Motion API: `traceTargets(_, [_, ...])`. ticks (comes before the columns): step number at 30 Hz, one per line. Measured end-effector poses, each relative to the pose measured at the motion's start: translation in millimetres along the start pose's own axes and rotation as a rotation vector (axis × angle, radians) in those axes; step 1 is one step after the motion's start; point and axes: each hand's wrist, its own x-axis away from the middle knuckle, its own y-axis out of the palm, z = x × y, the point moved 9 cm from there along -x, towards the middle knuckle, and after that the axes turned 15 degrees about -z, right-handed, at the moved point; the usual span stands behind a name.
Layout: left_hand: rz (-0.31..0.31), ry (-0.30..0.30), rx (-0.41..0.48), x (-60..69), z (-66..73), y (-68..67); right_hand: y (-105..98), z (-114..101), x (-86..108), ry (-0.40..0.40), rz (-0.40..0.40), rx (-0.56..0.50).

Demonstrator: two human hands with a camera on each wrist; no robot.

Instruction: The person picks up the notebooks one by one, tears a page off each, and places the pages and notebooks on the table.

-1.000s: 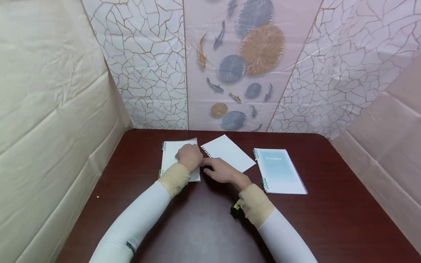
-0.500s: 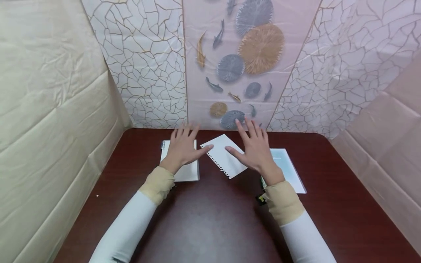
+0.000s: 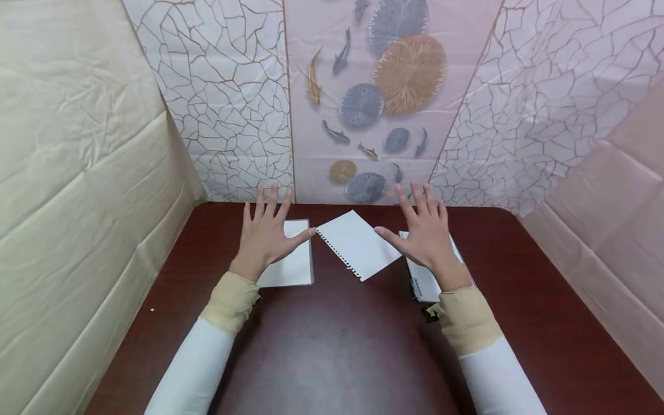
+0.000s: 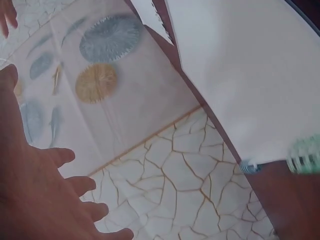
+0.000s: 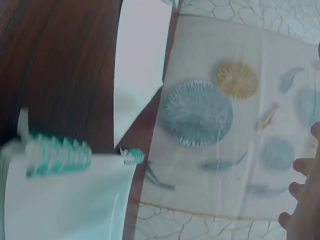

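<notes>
My left hand [image 3: 264, 239] is held up with its fingers spread, above a white ring-bound notebook [image 3: 290, 268] at the left. Nothing is in its grasp. Blue and green binding rings [image 4: 305, 156] of that notebook show in the left wrist view. Likewise spread and holding nothing, my right hand [image 3: 427, 239] hovers over the teal "freedom" notebook [image 3: 422, 282], hiding most of its cover. Teal rings [image 5: 60, 155] run along this notebook's edge in the right wrist view. Between the two hands lies a loose white sheet [image 3: 360, 245], turned at an angle, with a row of punched holes along one side.
The dark red-brown table [image 3: 332, 346] carries all of the paper things. A patterned cloth [image 3: 363, 132] hangs behind its far edge, and beige cloth [image 3: 93, 190] walls in the sides. A tiny white speck [image 3: 153, 310] lies on the table at the left.
Both hands have lifted from where they met at the left notebook's right edge. They have spread their fingers and moved apart. The loose sheet's near holed edge is now uncovered.
</notes>
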Motion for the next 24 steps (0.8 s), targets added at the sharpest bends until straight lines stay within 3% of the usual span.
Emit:
traceTargets(2, [-0.027, 0.014, 0.006, -3.1, 12.4, 5.3, -2.2, 16.2, 4.6, 0.037, -0.022, -0.035])
traceTargets(4, [-0.075, 0.047, 0.023, -6.8, 33.6, 13.2, -2.8, 35.7, 8.9, 0.081, -0.054, -0.093])
traceTargets(11, [-0.275, 0.286, 0.063, -16.3, 143.6, 53.8, 7.6, 96.2, 19.6, 0.212, -0.208, -0.244])
traceTargets(16, [-0.374, 0.406, 0.026, -18.3, 209.2, 81.6, 22.7, 125.0, 28.3, 0.279, -0.289, -0.266])
traceTargets(20, [-0.495, 0.465, -0.041, -15.3, 244.6, 108.1, 30.6, 145.8, 44.7, 0.336, -0.308, -0.294])
traceTargets(24, [-0.569, 0.471, -0.078, -13.7, 261.9, 128.9, 39.5, 162.6, 60.2, 0.411, -0.381, -0.282])
